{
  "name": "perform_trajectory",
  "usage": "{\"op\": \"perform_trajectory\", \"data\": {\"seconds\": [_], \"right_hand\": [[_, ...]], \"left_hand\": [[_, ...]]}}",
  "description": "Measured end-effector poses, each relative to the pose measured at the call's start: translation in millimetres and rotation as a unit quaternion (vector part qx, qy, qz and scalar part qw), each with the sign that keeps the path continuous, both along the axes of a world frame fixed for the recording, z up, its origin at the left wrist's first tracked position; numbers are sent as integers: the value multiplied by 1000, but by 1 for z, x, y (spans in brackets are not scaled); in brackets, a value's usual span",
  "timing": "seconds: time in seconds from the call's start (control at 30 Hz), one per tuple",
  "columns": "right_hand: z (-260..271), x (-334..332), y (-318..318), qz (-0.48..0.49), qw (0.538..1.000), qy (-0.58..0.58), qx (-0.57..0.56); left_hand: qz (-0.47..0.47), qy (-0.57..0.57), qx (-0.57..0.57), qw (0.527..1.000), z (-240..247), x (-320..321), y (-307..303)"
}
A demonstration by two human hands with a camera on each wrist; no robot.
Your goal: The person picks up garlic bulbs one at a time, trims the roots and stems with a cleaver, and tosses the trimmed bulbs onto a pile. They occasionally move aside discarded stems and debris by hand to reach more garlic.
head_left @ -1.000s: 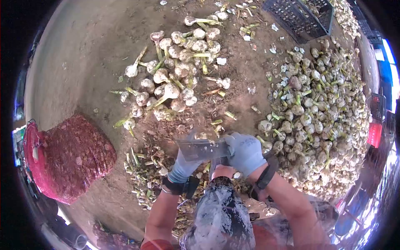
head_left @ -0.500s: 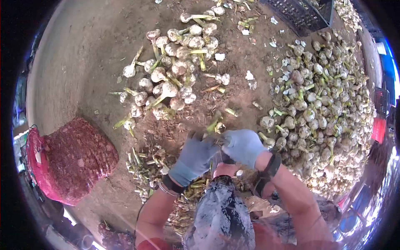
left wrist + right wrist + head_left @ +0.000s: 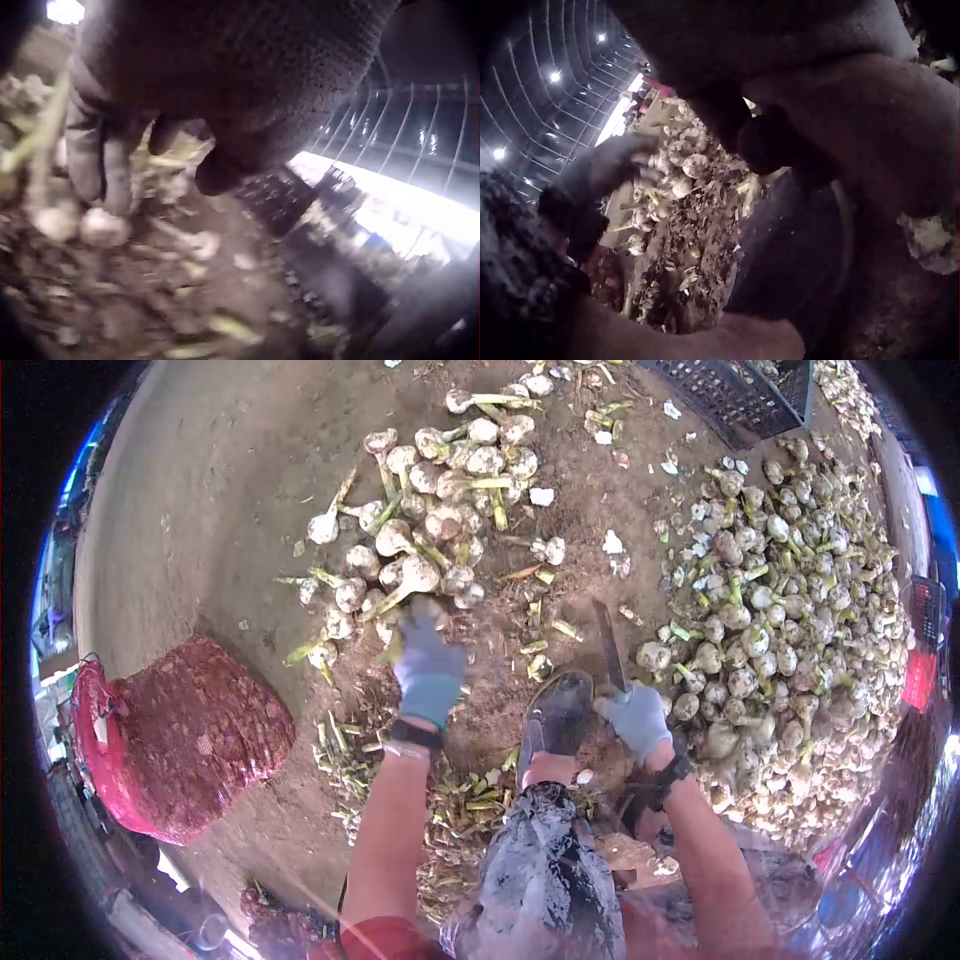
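Note:
My gloved left hand (image 3: 430, 668) reaches to the near edge of the pile of garlic with long stalks (image 3: 420, 575). In the left wrist view its fingers (image 3: 116, 169) point down, their tips right at a garlic bulb (image 3: 105, 228); the picture is blurred. Gripped in my gloved right hand (image 3: 638, 720) is a knife (image 3: 609, 645), its dark, broad blade pointing forward over the ground. In the right wrist view the curled right hand (image 3: 780, 127) looms large and dark, and the knife is hidden there.
A shoe (image 3: 562, 710) stands between the hands. To the right spreads a large heap of garlic bulbs (image 3: 770, 630). Cut stalks (image 3: 480, 795) litter the ground near the legs. A red mesh sack (image 3: 195, 735) lies left; a black crate (image 3: 745, 405) stands at the far right.
Both hands were together in front of the shoe, working on garlic with the knife. The left has moved forward to the stalked pile. The right has drawn aside to the right with the knife.

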State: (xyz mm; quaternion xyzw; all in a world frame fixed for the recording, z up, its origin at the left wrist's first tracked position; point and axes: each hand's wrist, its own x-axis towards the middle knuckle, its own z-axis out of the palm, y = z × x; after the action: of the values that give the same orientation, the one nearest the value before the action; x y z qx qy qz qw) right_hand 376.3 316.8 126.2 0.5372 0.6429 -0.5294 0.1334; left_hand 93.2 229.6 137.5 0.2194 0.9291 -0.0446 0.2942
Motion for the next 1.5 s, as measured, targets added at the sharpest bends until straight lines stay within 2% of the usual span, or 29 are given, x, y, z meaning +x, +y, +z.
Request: {"op": "perform_trajectory", "data": {"seconds": [0.03,0.07,0.1,0.13,0.2,0.23,0.3,0.33,0.4,0.43,0.5,0.53,0.6,0.67,0.7,0.73,0.77,0.8,0.83,0.97,1.0,1.07,1.13,1.23,1.3,1.37,1.4,1.43,1.5], "right_hand": [[-1,-1,-1,-34,999,2,-38],[-23,6,-9,14,999,32,29],[-13,-3,-6,15,999,33,31],[-3,-12,-8,-67,996,62,-8],[22,-38,-3,-215,962,76,-148],[24,-46,0,-216,962,78,-147],[32,-60,-4,-241,945,130,-177],[40,-69,-6,-312,904,176,-234],[40,-80,-11,-322,894,209,-232],[40,-85,-12,-327,883,244,-230],[48,-92,-11,-332,883,248,-219],[48,-93,-11,-340,873,266,-226],[49,-92,-8,-346,863,283,-234],[50,-87,-3,-259,922,175,-227],[52,-84,-6,-259,922,173,-229],[57,-79,-9,-64,988,144,-9],[63,-76,-10,138,962,100,212],[71,-75,-8,246,925,98,274],[74,-74,-8,246,925,95,275],[84,-73,-8,297,898,79,314],[85,-73,-6,306,897,82,307],[77,-73,-6,311,886,80,333],[72,-72,-5,317,874,78,359],[73,-72,-3,312,888,85,328],[69,-71,-1,286,924,41,250],[30,-48,27,228,950,-164,135],[29,-36,30,235,943,-180,152],[20,-36,22,245,942,-173,150],[16,-24,7,152,982,-44,104]], "left_hand": [[0,-13,30,999,-22,-10,-18],[-6,26,31,999,-38,-10,-29],[-13,68,38,997,-41,-11,-28],[-13,69,39,997,-42,-13,-31],[124,-128,132,975,-21,-19,-27],[122,-127,134,975,-12,-13,-24],[141,-230,267,925,5,16,-27],[140,-233,264,925,7,29,-29],[-18,-280,399,873,8,50,-31],[-18,-283,399,872,7,55,-32],[100,-365,454,806,3,62,-34],[216,-462,508,694,-1,65,-37],[221,-487,467,704,20,58,-29],[227,-512,421,714,32,52,-25],[168,-467,403,769,34,49,-24],[107,-419,383,816,34,49,-23],[108,-422,383,815,34,51,-25],[41,-375,439,815,34,54,-27],[-28,-325,492,807,34,56,-29],[26,-346,489,800,33,60,-44],[27,-346,489,800,35,56,-43],[-50,-351,438,826,41,49,-41],[-21,-357,469,807,26,56,-53],[17,-374,494,785,31,58,-52],[25,-387,482,785,51,56,-49],[-46,-392,440,807,76,53,-40],[-67,-380,445,808,85,53,-37],[-59,-373,445,812,80,53,-37],[-148,-271,466,829,61,59,-26]]}}
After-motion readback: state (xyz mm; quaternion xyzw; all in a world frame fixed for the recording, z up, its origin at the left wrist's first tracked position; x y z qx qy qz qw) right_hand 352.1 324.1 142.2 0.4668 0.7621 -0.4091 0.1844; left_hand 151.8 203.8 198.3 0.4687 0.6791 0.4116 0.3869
